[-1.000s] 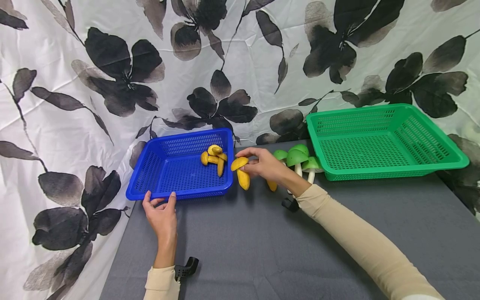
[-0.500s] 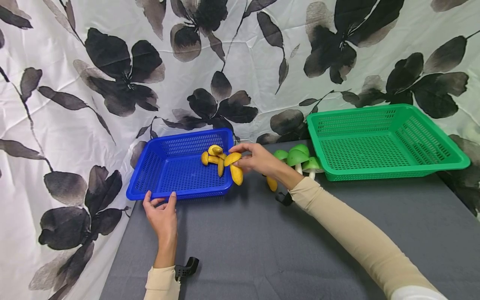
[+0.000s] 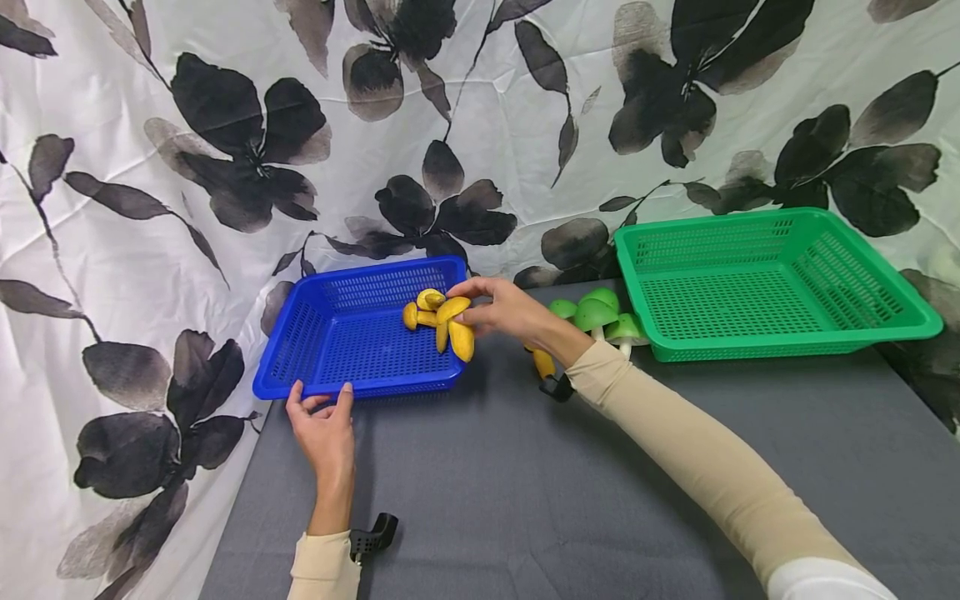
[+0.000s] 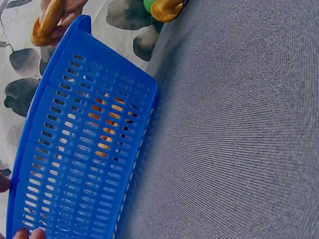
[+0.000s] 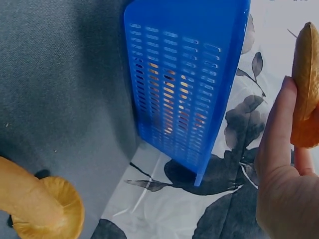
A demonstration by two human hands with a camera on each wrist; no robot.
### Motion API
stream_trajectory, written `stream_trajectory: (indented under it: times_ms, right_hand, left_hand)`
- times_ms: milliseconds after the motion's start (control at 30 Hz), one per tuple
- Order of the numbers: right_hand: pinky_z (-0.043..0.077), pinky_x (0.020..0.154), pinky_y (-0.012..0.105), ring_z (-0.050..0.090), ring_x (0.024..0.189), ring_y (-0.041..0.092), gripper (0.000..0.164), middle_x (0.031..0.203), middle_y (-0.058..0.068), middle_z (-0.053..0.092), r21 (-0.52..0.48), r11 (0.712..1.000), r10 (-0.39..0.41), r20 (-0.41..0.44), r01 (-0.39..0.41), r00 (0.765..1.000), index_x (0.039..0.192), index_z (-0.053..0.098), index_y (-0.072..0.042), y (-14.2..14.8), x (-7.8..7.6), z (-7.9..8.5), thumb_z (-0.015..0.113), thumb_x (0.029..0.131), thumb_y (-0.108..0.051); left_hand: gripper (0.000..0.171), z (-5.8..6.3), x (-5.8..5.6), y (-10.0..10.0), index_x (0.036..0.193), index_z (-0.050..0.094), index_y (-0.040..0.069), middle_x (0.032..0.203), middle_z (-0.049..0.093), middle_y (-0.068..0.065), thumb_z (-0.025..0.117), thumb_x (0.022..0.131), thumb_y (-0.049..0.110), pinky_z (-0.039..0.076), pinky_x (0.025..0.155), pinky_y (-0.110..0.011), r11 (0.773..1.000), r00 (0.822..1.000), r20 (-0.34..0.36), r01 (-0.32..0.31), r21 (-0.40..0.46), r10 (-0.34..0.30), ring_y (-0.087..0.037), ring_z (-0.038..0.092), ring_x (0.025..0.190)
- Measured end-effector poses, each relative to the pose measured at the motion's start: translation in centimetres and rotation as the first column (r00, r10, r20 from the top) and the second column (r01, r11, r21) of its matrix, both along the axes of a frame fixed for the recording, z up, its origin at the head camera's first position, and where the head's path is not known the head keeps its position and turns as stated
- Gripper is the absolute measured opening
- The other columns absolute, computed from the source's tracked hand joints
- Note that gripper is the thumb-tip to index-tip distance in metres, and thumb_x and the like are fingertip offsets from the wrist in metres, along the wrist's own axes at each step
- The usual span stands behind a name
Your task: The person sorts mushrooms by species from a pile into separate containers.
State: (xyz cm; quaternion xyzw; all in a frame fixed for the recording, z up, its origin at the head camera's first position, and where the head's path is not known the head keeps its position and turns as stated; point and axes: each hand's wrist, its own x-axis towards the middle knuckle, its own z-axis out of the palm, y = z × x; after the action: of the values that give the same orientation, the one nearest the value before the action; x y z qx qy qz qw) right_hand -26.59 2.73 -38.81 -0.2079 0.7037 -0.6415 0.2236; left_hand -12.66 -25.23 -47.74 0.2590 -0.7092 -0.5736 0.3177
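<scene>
My right hand (image 3: 513, 317) pinches a yellow toy mushroom (image 3: 462, 342) between thumb and fingers, above the right rim of a blue plastic basket (image 3: 300, 385). The right wrist view shows this mushroom's stem (image 5: 305, 74) pointing up beside the fingers. Inside the basket, several yellow mushrooms (image 3: 409, 316) lie near its right side, partly covered by the held one. With thumb and fingers my left hand (image 3: 324, 450) grips the basket's near rim. Another yellow mushroom (image 3: 543, 363) lies on the table below my right wrist, partly hidden; its ribbed cap (image 5: 60, 214) shows in the right wrist view.
Several green-capped mushrooms with white stems (image 3: 595, 314) stand behind my right forearm, between the baskets. A green basket (image 3: 750, 348) with nothing in it sits at the back right. Grey cloth (image 3: 480, 500) covers the table, and a floral curtain (image 3: 480, 108) hangs right behind.
My right hand has moved left with the yellow mushroom, from beside the blue basket to over its right rim. The left hand has stayed at the near rim.
</scene>
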Motion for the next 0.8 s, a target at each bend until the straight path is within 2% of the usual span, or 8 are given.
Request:
stream_trajectory:
  times_ms: [433, 667, 800]
  right_hand:
    - [0.061, 0.085, 0.043, 0.064, 0.114, 0.029, 0.046, 0.135, 0.01, 0.054, 0.009, 1.0, -0.017, 0.003, 0.017, 1.0, 0.139, 0.058, -0.007, -1.6, -0.9, 0.2, 0.07, 0.094, -0.008]
    - [0.061, 0.083, 0.042, 0.064, 0.112, 0.029, 0.045, 0.132, 0.01, 0.055, -0.012, 0.999, -0.039, 0.019, 0.039, 0.999, 0.135, 0.062, -0.013, -2.2, -1.3, 0.0, 0.073, 0.091, -0.007]
    - [0.061, 0.083, 0.042, 0.065, 0.111, 0.029, 0.046, 0.13, 0.011, 0.056, -0.018, 0.999, -0.034, 0.012, 0.035, 0.999, 0.135, 0.062, -0.012, -2.5, -1.5, -0.1, 0.075, 0.09, -0.009]
  left_hand:
    - [0.079, 0.0, 0.0, 0.0, 0.154, 0.036, 0.017, 0.11, 0.056, -0.003, 0.08, 0.089, 0.027, 0.048, 0.056, -0.016, 1.0, 1.0, 0.0, 0.0, -0.006, 0.0, -0.004, 0.058, 0.066]
    - [0.079, 0.0, 0.0, 0.0, 0.154, 0.036, 0.017, 0.109, 0.056, -0.002, 0.08, 0.089, 0.028, 0.048, 0.057, -0.016, 1.0, 1.0, 0.0, -0.004, -0.011, 0.004, -0.005, 0.058, 0.067]
    - [0.079, -0.1, 0.0, 0.1, 0.154, 0.036, 0.017, 0.108, 0.055, 0.0, 0.08, 0.089, 0.028, 0.048, 0.057, -0.016, 1.0, 1.0, -0.001, -0.006, -0.005, 0.006, -0.005, 0.057, 0.067]
